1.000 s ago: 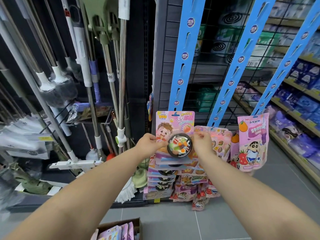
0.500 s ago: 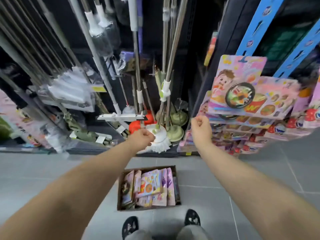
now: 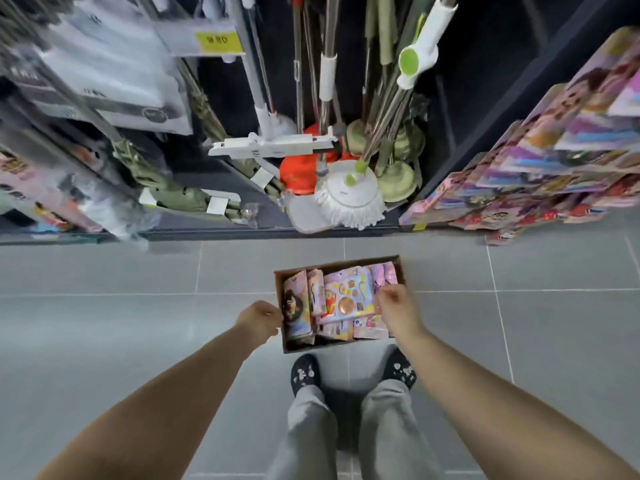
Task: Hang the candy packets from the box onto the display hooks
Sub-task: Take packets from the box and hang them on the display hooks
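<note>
Reaching into cardboard box [image 3: 341,263] for next candy packet [image 3: 348,299]; left hand [image 3: 259,322], right hand [image 3: 394,303] loosely curled, empty. Next: pinch one packet, lift.

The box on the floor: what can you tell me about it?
The box is a small, open-topped brown cardboard carton, sitting flat on the grey tiled floor just ahead of the person's shoes. Colourful candy packets stand packed inside. The left hand is at its left wall; the right hand reaches over its right side.
</note>
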